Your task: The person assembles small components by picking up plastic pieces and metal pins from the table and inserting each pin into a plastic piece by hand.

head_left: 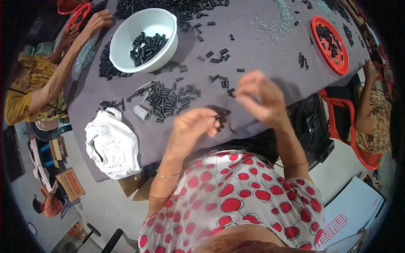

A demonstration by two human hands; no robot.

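My left hand (195, 126) is closed in a pinch near the table's front edge, with a small black plastic piece (217, 117) at its fingertips. To its right my right hand (262, 99) is raised over the table, its fingers smeared by motion; whether it holds anything cannot be made out. Ahead of my left hand lies a loose pile of small black cylindrical pieces (162, 99). A few more black pieces (223, 82) are scattered beyond the space between my hands.
A white basin (172, 44) with black pieces stands at the far left. White cloth (126, 145) lies at the left corner beside a small grey speckled roll (141, 112). Silver screws (284, 19) and a red tray (314, 31) are far right. Other people sit at both sides.
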